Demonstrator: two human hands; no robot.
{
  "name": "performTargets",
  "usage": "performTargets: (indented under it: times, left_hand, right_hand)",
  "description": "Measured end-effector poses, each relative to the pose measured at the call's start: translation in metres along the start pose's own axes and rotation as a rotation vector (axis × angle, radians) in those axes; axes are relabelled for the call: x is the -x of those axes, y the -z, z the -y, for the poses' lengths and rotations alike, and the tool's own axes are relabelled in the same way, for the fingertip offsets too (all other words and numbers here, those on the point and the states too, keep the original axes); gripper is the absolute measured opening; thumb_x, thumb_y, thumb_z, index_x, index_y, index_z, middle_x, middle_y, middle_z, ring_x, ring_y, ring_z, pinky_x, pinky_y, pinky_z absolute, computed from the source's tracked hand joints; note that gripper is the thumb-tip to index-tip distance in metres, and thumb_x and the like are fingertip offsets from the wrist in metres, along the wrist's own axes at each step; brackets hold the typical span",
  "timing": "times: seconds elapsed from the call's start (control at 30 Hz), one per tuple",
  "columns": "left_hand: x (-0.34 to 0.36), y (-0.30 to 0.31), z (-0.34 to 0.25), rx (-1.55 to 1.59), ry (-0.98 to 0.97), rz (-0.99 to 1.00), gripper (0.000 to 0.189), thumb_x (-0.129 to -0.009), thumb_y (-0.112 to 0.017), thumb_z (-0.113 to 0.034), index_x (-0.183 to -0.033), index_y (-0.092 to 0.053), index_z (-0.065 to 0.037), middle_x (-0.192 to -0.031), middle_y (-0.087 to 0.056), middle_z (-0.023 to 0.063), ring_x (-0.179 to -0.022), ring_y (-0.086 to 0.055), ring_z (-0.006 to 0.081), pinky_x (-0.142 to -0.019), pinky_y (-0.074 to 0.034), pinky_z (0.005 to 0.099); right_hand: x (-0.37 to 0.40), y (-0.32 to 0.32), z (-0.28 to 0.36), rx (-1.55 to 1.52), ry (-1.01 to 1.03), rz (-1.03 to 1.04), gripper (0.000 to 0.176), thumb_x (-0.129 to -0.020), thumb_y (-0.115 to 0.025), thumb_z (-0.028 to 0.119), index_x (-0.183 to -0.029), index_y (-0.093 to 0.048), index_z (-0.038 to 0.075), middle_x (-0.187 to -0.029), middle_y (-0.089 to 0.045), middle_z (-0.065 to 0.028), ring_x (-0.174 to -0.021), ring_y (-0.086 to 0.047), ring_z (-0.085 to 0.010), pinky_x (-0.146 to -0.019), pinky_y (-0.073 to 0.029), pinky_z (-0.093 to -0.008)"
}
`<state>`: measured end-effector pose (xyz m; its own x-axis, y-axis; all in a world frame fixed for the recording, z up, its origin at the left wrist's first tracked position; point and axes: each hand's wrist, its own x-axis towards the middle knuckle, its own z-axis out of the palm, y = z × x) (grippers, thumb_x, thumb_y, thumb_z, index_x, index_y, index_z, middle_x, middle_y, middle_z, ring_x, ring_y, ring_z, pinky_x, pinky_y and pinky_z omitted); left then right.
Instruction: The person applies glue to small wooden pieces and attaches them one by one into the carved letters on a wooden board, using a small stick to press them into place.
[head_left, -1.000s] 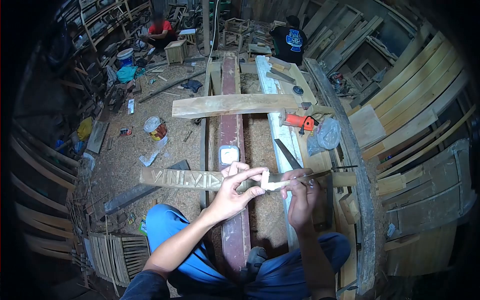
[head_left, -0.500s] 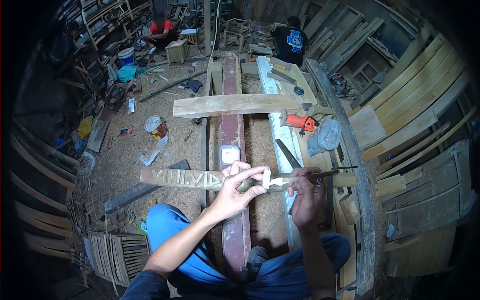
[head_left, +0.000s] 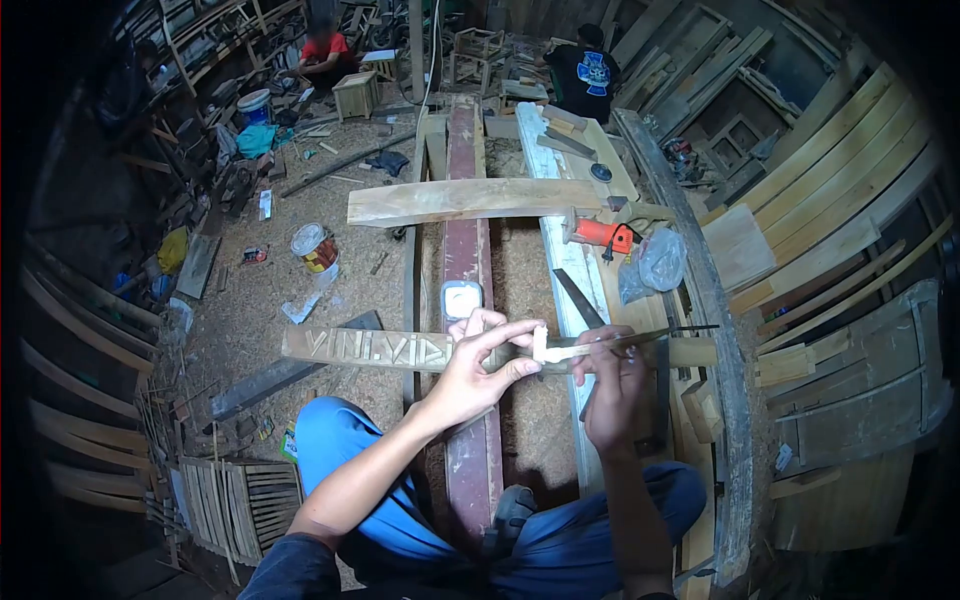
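Note:
My left hand point(head_left: 472, 372) pinches a small pale wooden piece point(head_left: 540, 344) between thumb and index finger. In my right hand point(head_left: 610, 385) is a thin stick-like tool point(head_left: 655, 337), its pale end right at that piece. Under both hands lies a wooden board point(head_left: 380, 347) bearing raised wooden letters point(head_left: 335, 345) that read "VINI.VID"; my left hand hides what follows. Just beyond the left hand stands an open tub of white paste point(head_left: 461, 298). A dark flat strip point(head_left: 578, 297) slants up from behind my right hand.
A second plank point(head_left: 470, 203) crosses the maroon beam point(head_left: 462, 250) farther off. An orange power tool point(head_left: 603, 235) and a plastic bag point(head_left: 660, 265) lie on the right. A paint can point(head_left: 314, 247) stands on the littered floor. Two people point(head_left: 325, 55) sit at the back.
The pale end of the stick-like tool has come up against the small wooden piece. My left hand has shifted slightly right and turned the piece a little.

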<state>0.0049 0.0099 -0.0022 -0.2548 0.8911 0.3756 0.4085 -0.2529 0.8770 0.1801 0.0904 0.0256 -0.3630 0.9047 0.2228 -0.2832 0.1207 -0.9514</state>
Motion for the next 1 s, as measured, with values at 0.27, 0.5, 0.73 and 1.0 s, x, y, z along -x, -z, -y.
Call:
performTargets:
  times: [0.27,0.5,0.73,1.0]
  left_hand:
    - [-0.031,-0.009,-0.006,-0.059,-0.061,-0.007,0.049,-0.087,-0.079,-0.028,-0.131,-0.068,-0.009,-0.106,-0.072,-0.0020,-0.107,-0.046,0.0169,-0.102,-0.023,0.0386]
    - [-0.054,-0.026,-0.014,-0.057,-0.111,0.033,0.049,-0.089,-0.076,-0.032,-0.132,-0.067,-0.011,-0.106,-0.071,-0.0035,-0.106,-0.046,0.0158,-0.099,-0.022,0.0379]
    - [-0.062,-0.037,-0.020,-0.077,-0.062,-0.029,0.051,-0.090,-0.077,-0.030,-0.136,-0.065,-0.012,-0.107,-0.070,-0.0025,-0.104,-0.047,0.0144,-0.100,-0.025,0.0362]
    - [-0.047,-0.041,-0.029,-0.086,-0.089,-0.060,0.049,-0.090,-0.077,-0.030,-0.135,-0.065,-0.014,-0.104,-0.069,-0.0026,-0.104,-0.049,0.0141,-0.099,-0.023,0.0357]
  right_hand:
    - [-0.014,0.012,0.001,-0.078,0.009,-0.219,0.012,-0.097,-0.056,0.011,-0.105,-0.055,0.002,-0.092,-0.062,-0.0102,-0.070,-0.058,-0.0122,-0.058,-0.045,-0.0257]
    - [-0.022,0.011,0.020,-0.130,0.085,-0.328,0.017,-0.098,-0.049,0.009,-0.112,-0.051,0.000,-0.096,-0.059,-0.0107,-0.077,-0.056,-0.0140,-0.061,-0.044,-0.0254]
    - [-0.027,0.010,0.027,-0.195,0.132,-0.319,0.020,-0.101,-0.051,0.012,-0.117,-0.049,0.001,-0.102,-0.061,-0.0104,-0.078,-0.058,-0.0139,-0.058,-0.044,-0.0249]
    - [-0.005,0.002,0.041,-0.159,0.153,-0.330,0.015,-0.099,-0.048,0.008,-0.111,-0.051,0.000,-0.100,-0.059,-0.0130,-0.076,-0.056,-0.0135,-0.059,-0.044,-0.0245]
